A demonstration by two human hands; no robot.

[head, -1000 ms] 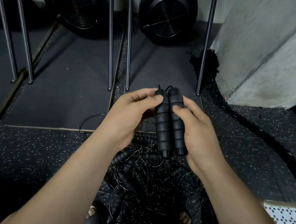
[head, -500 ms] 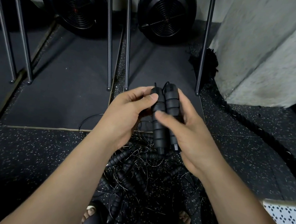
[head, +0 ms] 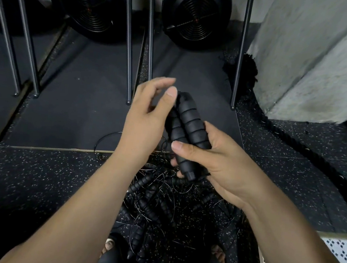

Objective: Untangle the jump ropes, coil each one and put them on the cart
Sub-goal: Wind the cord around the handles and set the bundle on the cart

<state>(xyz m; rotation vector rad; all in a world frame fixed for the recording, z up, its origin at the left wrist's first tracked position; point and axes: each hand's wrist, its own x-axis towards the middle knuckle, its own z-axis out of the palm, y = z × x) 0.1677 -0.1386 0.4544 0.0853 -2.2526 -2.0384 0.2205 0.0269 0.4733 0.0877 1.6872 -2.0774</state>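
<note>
right hand (head: 218, 163) grips paired handles (head: 190, 124) | left hand (head: 146, 116) loose, empty beside them | tangled ropes (head: 157, 206) heaped below hands | judged early, most ropes left to untangle

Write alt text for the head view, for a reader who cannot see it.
The right hand grips two black ribbed jump rope handles side by side; the left hand, fingers loose, is beside their top end. Below, more ropes lie tangled on the speckled dark floor.
</note>
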